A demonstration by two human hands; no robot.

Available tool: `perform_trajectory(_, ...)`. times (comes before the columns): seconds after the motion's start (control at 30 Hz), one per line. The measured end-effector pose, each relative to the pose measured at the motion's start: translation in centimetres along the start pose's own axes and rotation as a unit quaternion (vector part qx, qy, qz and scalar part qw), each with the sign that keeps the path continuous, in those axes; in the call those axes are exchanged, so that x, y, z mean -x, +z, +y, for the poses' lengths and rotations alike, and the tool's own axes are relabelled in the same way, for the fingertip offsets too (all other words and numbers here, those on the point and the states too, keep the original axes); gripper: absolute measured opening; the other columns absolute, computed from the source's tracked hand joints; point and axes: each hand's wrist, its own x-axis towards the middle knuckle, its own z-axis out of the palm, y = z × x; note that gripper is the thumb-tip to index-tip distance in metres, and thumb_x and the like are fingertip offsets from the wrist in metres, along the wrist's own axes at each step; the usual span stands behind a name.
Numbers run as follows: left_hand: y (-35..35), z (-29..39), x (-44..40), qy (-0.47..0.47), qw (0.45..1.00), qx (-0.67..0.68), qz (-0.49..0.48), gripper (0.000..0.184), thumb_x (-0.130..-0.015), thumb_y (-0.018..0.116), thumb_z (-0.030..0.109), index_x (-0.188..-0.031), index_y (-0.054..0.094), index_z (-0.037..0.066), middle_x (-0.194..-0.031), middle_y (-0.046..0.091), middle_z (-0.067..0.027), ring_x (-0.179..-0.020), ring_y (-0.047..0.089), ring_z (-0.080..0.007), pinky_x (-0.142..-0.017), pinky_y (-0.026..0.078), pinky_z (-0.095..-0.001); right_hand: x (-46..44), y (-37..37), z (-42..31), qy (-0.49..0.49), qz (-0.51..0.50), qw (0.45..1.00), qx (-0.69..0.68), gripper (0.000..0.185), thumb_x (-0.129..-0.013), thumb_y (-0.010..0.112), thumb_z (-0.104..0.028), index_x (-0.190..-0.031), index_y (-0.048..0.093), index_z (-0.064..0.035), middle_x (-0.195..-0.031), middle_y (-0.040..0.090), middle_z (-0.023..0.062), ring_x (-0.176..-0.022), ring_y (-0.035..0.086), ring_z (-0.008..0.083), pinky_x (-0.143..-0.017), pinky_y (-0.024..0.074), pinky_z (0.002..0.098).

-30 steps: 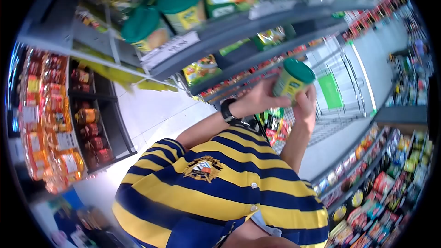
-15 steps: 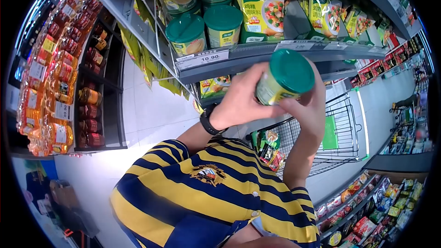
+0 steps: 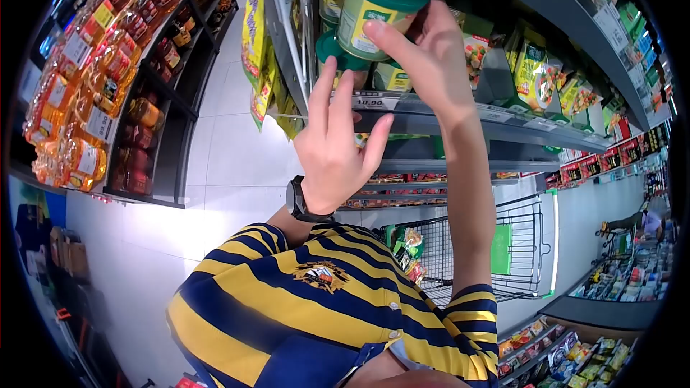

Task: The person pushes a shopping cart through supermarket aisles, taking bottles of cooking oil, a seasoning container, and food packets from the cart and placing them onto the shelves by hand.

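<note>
Right hand (image 3: pixel 431 57), forearm raised, grasping a green-lidded, yellow-green cylindrical canister (image 3: pixel 370 12) before similar canisters (image 3: pixel 392 77) on the grey shelf (image 3: pixel 517 128); left hand (image 3: pixel 334 158) unladen, fingers spread, just below.

The right hand (image 3: pixel 433 57) grips a green-lidded can (image 3: pixel 359 20), thumb on its label, in front of other cans (image 3: pixel 393 77) on the shelf (image 3: pixel 420 106). The left hand (image 3: pixel 332 145), fingers spread, is just below the can; whether its fingertips touch anything is unclear. A watch (image 3: pixel 296 200) circles that wrist. Bottles (image 3: pixel 86 160) fill a rack at left; packets (image 3: pixel 410 242) lie in a cart (image 3: pixel 501 250).
</note>
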Motion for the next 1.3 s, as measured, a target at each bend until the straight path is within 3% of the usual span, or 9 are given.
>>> perform_trajectory(0.23,0.0,-0.6,0.4,-0.008,0.997,-0.062,-0.049,0.068,-0.076,0.077,0.023,-0.125,0.047,-0.012,-0.133,0.043,-0.0349,-0.096,0.064,-0.0399,-0.064,0.055,-0.0342,-0.9,1.4,1.9,0.002,-0.034,0.999,0.031,0.056,-0.072,0.079,-0.033,-0.107,0.057,0.0053,-0.1,0.066,0.0183,-0.089,0.063,0.0282,-0.082,0.0493,0.0354)
perform_trajectory(0.37,0.3,-0.8,0.4,0.021,0.997,-0.063,-0.036,0.069,-0.076,0.078,0.017,-0.128,0.044,-0.013,-0.136,0.042,-0.0327,-0.064,0.064,-0.0215,-0.056,0.053,-0.0278,-0.8,1.2,1.6,-0.003,-0.059,0.996,0.062,0.057,-0.071,0.079,-0.034,-0.107,0.057,0.0044,-0.098,0.066,0.0181,-0.089,0.064,0.0284,-0.081,0.0495,0.0356)
perform_trajectory(0.43,0.2,-0.5,0.4,-0.006,0.997,-0.059,-0.059,0.073,-0.075,0.078,0.024,-0.128,0.043,-0.013,-0.136,0.037,-0.0392,-0.1,0.062,-0.0438,-0.064,0.056,-0.0345,-0.8,0.8,1.3,0.013,-0.07,0.993,0.096,0.058,-0.07,0.079,-0.033,-0.108,0.057,0.0043,-0.098,0.066,0.0185,-0.089,0.064,0.0293,-0.081,0.0496,0.0359)
perform_trajectory(0.53,0.3,-0.4,0.4,-0.006,0.997,-0.057,-0.057,0.073,-0.075,0.078,0.023,-0.128,0.043,-0.013,-0.136,0.036,-0.0395,-0.1,0.062,-0.0442,-0.063,0.056,-0.0348,-0.7,0.4,0.5,0.051,-0.09,0.991,0.085,0.06,-0.07,0.08,-0.033,-0.109,0.055,0.0044,-0.097,0.066,0.0201,-0.089,0.064,0.0322,-0.081,0.0498,0.0371)
perform_trajectory(0.63,0.7,-0.9,0.3,0.018,0.997,-0.064,-0.031,0.07,-0.076,0.078,0.017,-0.129,0.043,-0.014,-0.137,0.04,-0.035,-0.067,0.065,-0.0247,-0.054,0.053,-0.0281,-0.6,-0.1,0.1,0.008,-0.122,0.974,0.189,0.054,-0.073,0.081,-0.022,-0.113,0.056,0.0054,-0.103,0.066,0.013,-0.095,0.063,0.0183,-0.085,0.0488,0.0306)
perform_trajectory(0.67,0.5,-0.7,0.3,-0.011,0.997,-0.056,-0.053,0.074,-0.075,0.078,0.022,-0.13,0.043,-0.013,-0.137,0.036,-0.0402,-0.101,0.061,-0.0442,-0.065,0.056,-0.0346,-0.6,-0.1,0.0,0.013,-0.124,0.963,0.239,0.056,-0.072,0.081,-0.023,-0.113,0.056,0.0045,-0.105,0.066,0.014,-0.096,0.063,0.0207,-0.085,0.0486,0.0318)
perform_trajectory(1.03,0.8,-1.0,0.5,-0.012,0.995,-0.077,-0.061,0.074,-0.075,0.078,0.021,-0.131,0.042,-0.013,-0.137,0.035,-0.0408,-0.114,0.054,-0.0489,-0.069,0.056,-0.0359,-0.5,-0.2,0.3,-0.028,-0.133,0.941,0.309,0.061,-0.069,0.078,-0.039,-0.1,0.052,0.0075,-0.095,0.063,0.028,-0.092,0.063,0.0438,-0.078,0.0499,0.0435)
perform_trajectory(1.1,1.1,-1.3,0.5,0.024,0.996,-0.082,-0.029,0.075,-0.077,0.076,0.015,-0.137,0.039,-0.009,-0.139,0.037,-0.0358,-0.065,0.064,-0.0229,-0.053,0.052,-0.0271,-0.7,-0.2,0.3,-0.024,-0.139,0.939,0.315,0.061,-0.069,0.078,-0.039,-0.099,0.052,0.0078,-0.094,0.063,0.0285,-0.092,0.063,0.0438,-0.078,0.0498,0.0433)
perform_trajectory(1.3,1.3,-1.4,0.7,0.012,0.996,-0.085,-0.026,0.078,-0.076,0.077,0.014,-0.138,0.035,-0.011,-0.14,0.037,-0.0353,-0.066,0.064,-0.0235,-0.051,0.051,-0.0264,-0.7,-0.3,0.3,0.008,-0.162,0.936,0.312,0.066,-0.071,0.079,-0.033,-0.12,0.051,0.0008,-0.11,0.064,0.0223,-0.103,0.062,0.0394,-0.086,0.0484,0.0405)
